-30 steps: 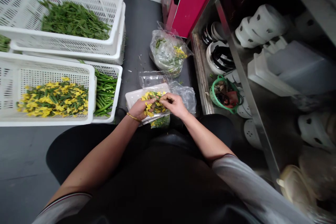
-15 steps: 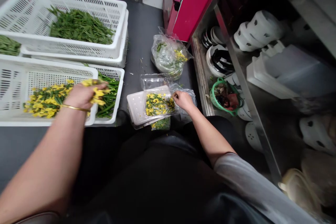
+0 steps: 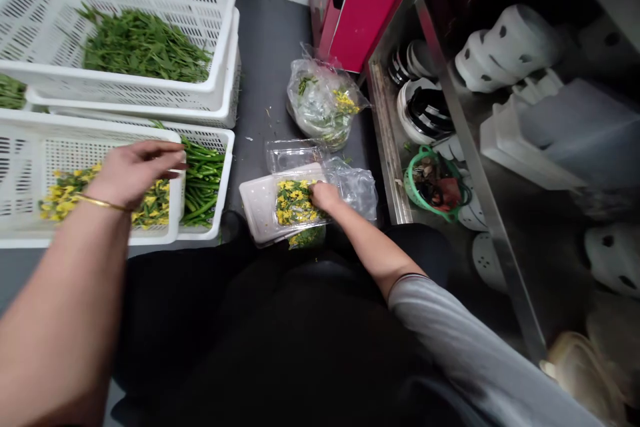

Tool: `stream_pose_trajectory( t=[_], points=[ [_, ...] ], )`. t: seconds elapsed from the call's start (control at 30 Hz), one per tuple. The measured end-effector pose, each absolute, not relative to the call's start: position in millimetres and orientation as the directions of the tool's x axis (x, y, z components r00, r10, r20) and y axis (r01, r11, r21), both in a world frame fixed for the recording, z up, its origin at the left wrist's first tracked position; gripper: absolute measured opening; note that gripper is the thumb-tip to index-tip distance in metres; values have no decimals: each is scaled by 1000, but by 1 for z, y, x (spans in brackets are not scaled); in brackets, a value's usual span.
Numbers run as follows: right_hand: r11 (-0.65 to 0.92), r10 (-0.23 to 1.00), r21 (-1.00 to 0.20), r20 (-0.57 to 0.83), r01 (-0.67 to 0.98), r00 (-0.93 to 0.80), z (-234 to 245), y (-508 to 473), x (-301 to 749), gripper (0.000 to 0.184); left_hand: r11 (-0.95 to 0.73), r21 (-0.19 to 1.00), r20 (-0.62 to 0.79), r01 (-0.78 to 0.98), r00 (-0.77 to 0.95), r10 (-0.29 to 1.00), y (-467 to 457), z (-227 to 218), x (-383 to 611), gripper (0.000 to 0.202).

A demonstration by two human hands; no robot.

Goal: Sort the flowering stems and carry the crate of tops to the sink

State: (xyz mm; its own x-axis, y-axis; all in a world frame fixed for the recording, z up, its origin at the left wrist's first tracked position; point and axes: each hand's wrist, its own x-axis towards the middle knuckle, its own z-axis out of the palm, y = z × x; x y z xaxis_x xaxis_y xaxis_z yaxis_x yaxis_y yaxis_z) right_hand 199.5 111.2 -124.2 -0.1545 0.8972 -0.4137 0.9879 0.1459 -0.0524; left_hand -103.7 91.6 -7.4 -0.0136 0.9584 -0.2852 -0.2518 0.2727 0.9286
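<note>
Over the white basket (image 3: 107, 133) on the left, my left hand (image 3: 135, 170) is held above the yellow flowers (image 3: 63, 199), fingers stretched out and nothing in them. A gold bangle (image 3: 103, 201) circles that wrist. My right hand (image 3: 325, 197) is at the right end of a clear plastic box (image 3: 300, 222) full of yellow flowers with green stems (image 3: 295, 202). Its fingers are curled down against the flowers; what they pinch is hidden. The box rests on a pale dotted tray (image 3: 257, 210), and its clear lid (image 3: 295, 155) stands open behind.
A clear bag of flowers and greens (image 3: 323, 103) sits on the floor. White baskets hold leafy greens (image 3: 145, 50) and green stems (image 3: 203, 180). At the right, a metal shelf (image 3: 475, 147) holds a green basket (image 3: 433, 181). A pink cabinet (image 3: 365, 7) stands behind.
The yellow flowers that my left hand held have left it, and the hand has moved slightly left. My right hand has shifted left, further over the flowers in the box.
</note>
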Motion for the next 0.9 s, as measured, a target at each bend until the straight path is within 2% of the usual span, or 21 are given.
stream_pose_trajectory(
  t=[0.07, 0.13, 0.2, 0.27, 0.37, 0.43, 0.5, 0.57, 0.63, 0.7, 0.8, 0.9],
  points=[
    [74, 916, -140, -382, 987, -123, -119, 108, 207, 21, 211, 977, -212, -27, -30, 977, 82, -6, -93, 35],
    [-13, 930, -311, -354, 950, -103, -110, 100, 215, 16, 304, 952, -305, 25, 109, 946, 68, -20, -60, 35],
    [-60, 935, -538, -324, 841, -141, -101, 87, 218, 15, 455, 890, -451, 22, 185, 873, 55, -43, -19, 35],
    [-61, 939, -730, -273, 681, -209, -95, 70, 214, 18, 545, 836, -530, -63, 170, 831, 45, -68, 14, 37],
    [-16, 928, -855, -206, 519, -309, -91, 46, 202, 22, 537, 818, -520, -206, 134, 843, 37, -89, 33, 39],
    [-7, 907, -878, -207, 478, -368, -89, 36, 198, 25, 516, 835, -490, -193, 168, 856, 36, -91, 30, 35],
    [-66, 895, -894, -250, 444, -370, -84, 33, 199, 28, 481, 873, -453, -81, 229, 862, 35, -87, 24, 26],
    [-117, 899, -895, -280, 430, -338, -78, 34, 201, 29, 378, 925, -375, 48, 284, 882, 33, -82, 22, 16],
    [-50, 924, -878, -222, 476, -311, -72, 34, 203, 24, 281, 954, -298, 99, 327, 897, 31, -80, 22, 12],
    [136, 946, -824, -57, 550, -320, -66, 31, 201, 20, 330, 943, -319, 36, 371, 872, 28, -80, 25, 12],
    [372, 916, -713, 179, 594, -359, -63, 21, 197, 21, 568, 812, -447, -136, 480, 755, 25, -84, 26, 15],
    [456, 873, -675, 213, 580, -440, -64, 14, 200, 23, 668, 676, -476, -312, 506, 719, 31, -86, 22, 17]
  ],
)
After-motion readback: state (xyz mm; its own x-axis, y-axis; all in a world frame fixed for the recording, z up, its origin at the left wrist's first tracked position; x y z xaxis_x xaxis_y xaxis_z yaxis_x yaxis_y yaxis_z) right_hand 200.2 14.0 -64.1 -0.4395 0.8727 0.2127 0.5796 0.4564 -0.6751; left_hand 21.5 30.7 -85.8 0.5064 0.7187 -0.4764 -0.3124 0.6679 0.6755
